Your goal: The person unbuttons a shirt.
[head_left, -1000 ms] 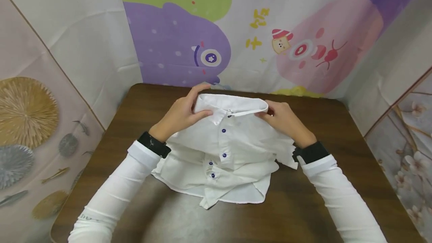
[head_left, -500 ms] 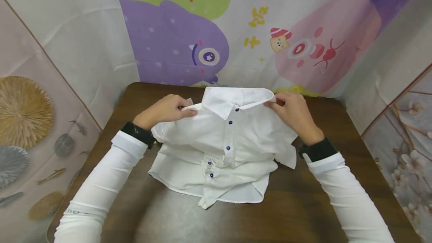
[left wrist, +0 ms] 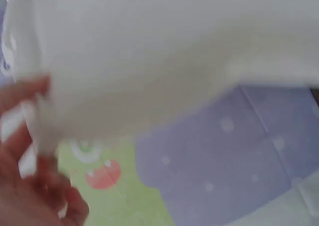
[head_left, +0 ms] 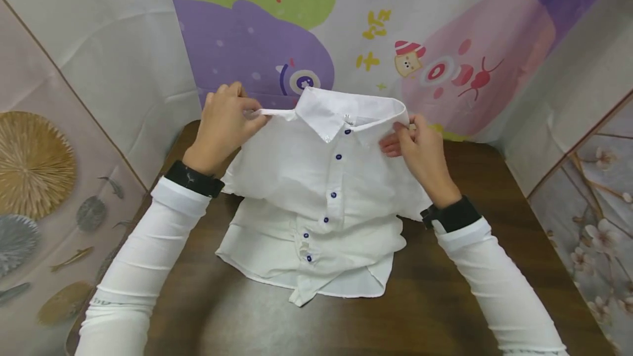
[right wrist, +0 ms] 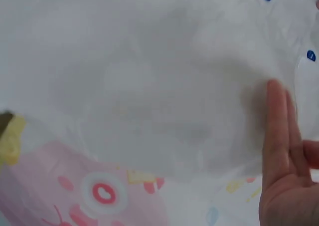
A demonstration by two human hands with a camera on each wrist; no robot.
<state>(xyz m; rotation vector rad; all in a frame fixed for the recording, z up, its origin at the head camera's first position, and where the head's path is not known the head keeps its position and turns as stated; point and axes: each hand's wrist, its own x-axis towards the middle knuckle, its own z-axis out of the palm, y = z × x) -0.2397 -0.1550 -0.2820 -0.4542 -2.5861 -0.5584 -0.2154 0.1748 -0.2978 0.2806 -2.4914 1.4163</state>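
A white short-sleeved shirt (head_left: 292,163) with a collar and a row of dark blue buttons is raised at its top, while its lower hem lies on the table. My left hand (head_left: 222,122) pinches the shirt's shoulder, left of the collar. At the right side of the collar, my right hand (head_left: 420,153) holds the fabric, with some fingers laid along the shirt front. Blurred cloth fills the upper left wrist view beside the left hand (left wrist: 35,171). In the right wrist view, straight fingers of the right hand (right wrist: 281,151) lie against the shirt (right wrist: 149,86).
Beneath the shirt is a dark brown wooden table (head_left: 445,301). A cartoon-printed cloth (head_left: 366,32) hangs behind it. Patterned cloth panels stand at the left (head_left: 104,70) and right (head_left: 583,142). Both wrists wear black bands.
My left hand has shifted from the collar out to the shoulder. Both hands have risen, lifting the shirt's top higher and drawing out folds, with the right fingers now on its front.
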